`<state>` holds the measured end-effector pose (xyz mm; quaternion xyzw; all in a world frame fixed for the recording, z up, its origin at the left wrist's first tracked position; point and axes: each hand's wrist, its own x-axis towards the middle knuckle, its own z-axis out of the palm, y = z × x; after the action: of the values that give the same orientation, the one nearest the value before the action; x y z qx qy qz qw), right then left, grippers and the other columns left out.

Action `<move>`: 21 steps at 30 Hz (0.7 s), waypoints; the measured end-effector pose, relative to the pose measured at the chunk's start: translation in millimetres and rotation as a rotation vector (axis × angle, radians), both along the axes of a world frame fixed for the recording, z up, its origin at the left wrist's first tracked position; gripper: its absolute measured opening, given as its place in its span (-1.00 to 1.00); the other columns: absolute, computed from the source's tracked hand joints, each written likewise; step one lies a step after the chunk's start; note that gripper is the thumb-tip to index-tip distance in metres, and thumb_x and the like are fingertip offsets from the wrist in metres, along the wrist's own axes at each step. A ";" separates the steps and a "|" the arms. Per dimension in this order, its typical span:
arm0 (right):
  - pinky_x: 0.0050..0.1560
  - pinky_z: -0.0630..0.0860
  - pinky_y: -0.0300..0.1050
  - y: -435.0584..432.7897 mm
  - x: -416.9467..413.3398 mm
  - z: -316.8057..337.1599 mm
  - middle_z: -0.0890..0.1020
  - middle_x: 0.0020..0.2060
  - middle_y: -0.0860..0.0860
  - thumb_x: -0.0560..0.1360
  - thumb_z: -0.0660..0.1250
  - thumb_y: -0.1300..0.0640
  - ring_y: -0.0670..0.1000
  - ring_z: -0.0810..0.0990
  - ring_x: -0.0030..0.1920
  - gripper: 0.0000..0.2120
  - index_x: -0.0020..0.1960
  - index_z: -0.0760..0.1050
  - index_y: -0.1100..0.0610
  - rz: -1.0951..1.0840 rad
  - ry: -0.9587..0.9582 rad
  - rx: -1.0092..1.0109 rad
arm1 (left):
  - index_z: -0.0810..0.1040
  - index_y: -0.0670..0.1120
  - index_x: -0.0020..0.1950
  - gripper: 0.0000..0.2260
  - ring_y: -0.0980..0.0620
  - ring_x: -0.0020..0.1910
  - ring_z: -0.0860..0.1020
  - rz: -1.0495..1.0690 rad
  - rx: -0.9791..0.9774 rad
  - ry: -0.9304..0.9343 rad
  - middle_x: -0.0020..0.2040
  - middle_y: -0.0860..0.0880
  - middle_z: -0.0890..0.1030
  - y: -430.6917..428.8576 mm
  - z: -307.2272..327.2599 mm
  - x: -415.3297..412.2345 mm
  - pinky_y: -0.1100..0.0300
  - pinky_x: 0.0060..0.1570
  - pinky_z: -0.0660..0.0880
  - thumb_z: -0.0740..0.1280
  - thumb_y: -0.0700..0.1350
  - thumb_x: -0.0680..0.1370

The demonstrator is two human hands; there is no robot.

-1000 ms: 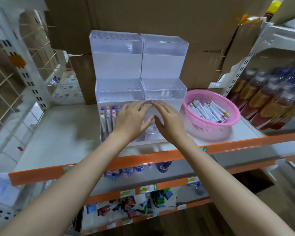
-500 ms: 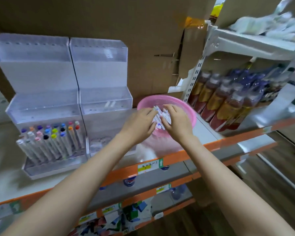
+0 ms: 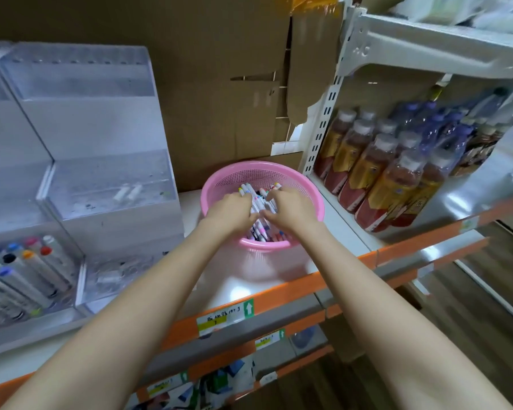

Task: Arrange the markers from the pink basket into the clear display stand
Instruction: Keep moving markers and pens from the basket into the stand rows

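A pink basket (image 3: pixel 219 182) stands on the white shelf, filled with white markers (image 3: pixel 259 202) with coloured caps. Both my hands are inside it. My left hand (image 3: pixel 231 213) curls its fingers round a bunch of markers on the left side. My right hand (image 3: pixel 289 207) curls round markers on the right side, thumbs nearly meeting. The clear display stand (image 3: pixel 101 179) rises in steps to the left of the basket. Its lowest left row holds several upright markers (image 3: pixel 27 270) with coloured caps; its right compartments hold none.
Bottled drinks (image 3: pixel 382 173) fill the neighbouring shelf to the right, behind a white perforated upright (image 3: pixel 320 125). Brown cardboard (image 3: pixel 219 99) forms the back wall. The shelf's orange front edge (image 3: pixel 279 294) runs under my forearms, with lower shelves of goods below.
My hands left the front of the display stand and moved right into the pink basket. They have now closed round markers, and the view has swung right and nearer.
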<state>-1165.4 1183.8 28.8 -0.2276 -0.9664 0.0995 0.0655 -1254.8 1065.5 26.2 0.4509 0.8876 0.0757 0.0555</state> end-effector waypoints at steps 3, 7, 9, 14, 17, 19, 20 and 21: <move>-0.01 0.45 0.00 5.3 -11.2 -1.3 0.51 0.05 0.11 0.46 0.39 -0.09 0.14 0.49 0.09 -0.70 0.01 0.56 0.13 -0.006 -0.007 -0.058 | 0.40 -0.23 0.22 -0.62 -0.20 0.11 0.48 0.048 0.053 -0.043 0.14 -0.22 0.52 8.5 -3.6 -6.1 0.03 -0.04 0.39 0.24 0.05 0.58; -0.14 0.39 -0.03 9.4 -17.7 -4.3 0.48 -0.01 0.10 0.46 0.40 -0.08 0.13 0.49 -0.01 -0.70 -0.15 0.44 0.15 -0.055 0.012 -0.139 | 0.40 -0.22 0.21 -0.63 -0.17 0.09 0.48 0.094 0.125 -0.094 0.13 -0.20 0.53 13.3 -8.6 -14.2 0.04 -0.03 0.41 0.32 0.01 0.54; -0.19 0.34 -0.05 9.6 -18.2 -5.4 0.44 -0.08 0.07 0.47 0.39 -0.08 0.12 0.48 -0.07 -0.68 -0.20 0.40 0.15 -0.061 0.007 -0.134 | 0.41 -0.19 0.22 -0.59 -0.13 0.08 0.49 0.118 0.166 -0.152 0.12 -0.16 0.53 13.0 -7.3 -17.2 0.06 -0.02 0.43 0.38 0.01 0.49; -0.26 0.27 -0.06 9.2 -18.5 -5.5 0.39 -0.14 0.07 0.52 0.31 0.02 0.12 0.44 -0.19 -0.66 -0.34 0.32 0.15 -0.102 0.039 -0.176 | 0.46 -0.09 0.18 -0.51 -0.09 0.03 0.50 0.099 0.185 -0.280 0.02 -0.05 0.56 11.3 -2.3 -17.0 0.06 -0.05 0.48 0.50 0.00 0.32; -0.29 0.25 -0.06 9.2 -18.2 -6.4 0.36 -0.16 0.10 0.53 0.26 0.09 0.13 0.41 -0.23 -0.60 -0.40 0.19 0.12 -0.107 0.035 -0.160 | 0.48 -0.10 0.14 -0.56 0.00 -0.09 0.49 0.133 0.253 -0.309 -0.04 0.00 0.56 9.3 -0.4 -13.7 0.17 -0.20 0.37 0.53 -0.07 0.33; -0.26 0.28 -0.05 9.2 -18.6 -6.8 0.35 -0.13 0.08 0.54 0.26 0.09 0.11 0.41 -0.19 -0.60 -0.40 0.17 0.10 -0.097 0.017 -0.149 | 0.47 -0.12 0.18 -0.52 0.02 -0.10 0.46 0.137 0.270 -0.295 0.02 -0.05 0.58 8.1 -1.0 -13.4 0.20 -0.20 0.34 0.53 -0.10 0.33; -0.24 0.29 -0.05 9.1 -18.9 -6.4 0.34 -0.11 0.08 0.55 0.26 0.08 0.10 0.41 -0.17 -0.59 -0.39 0.17 0.09 -0.094 0.008 -0.149 | 0.46 -0.12 0.21 -0.50 0.02 -0.08 0.47 0.135 0.279 -0.290 0.05 -0.06 0.58 7.5 -1.4 -13.1 0.20 -0.19 0.34 0.54 -0.11 0.33; -0.23 0.30 -0.05 9.4 -19.1 -5.9 0.34 -0.10 0.07 0.55 0.26 0.07 0.10 0.41 -0.16 -0.59 -0.39 0.17 0.08 -0.094 0.005 -0.152 | 0.45 -0.12 0.24 -0.48 0.00 -0.04 0.49 0.142 0.295 -0.298 0.08 -0.06 0.57 7.2 -1.4 -13.2 0.20 -0.17 0.36 0.54 -0.13 0.33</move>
<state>-1184.6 1193.2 22.9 -0.2767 -0.9442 0.1702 0.0549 -1268.0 1072.6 24.7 0.3745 0.8784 0.2742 0.1139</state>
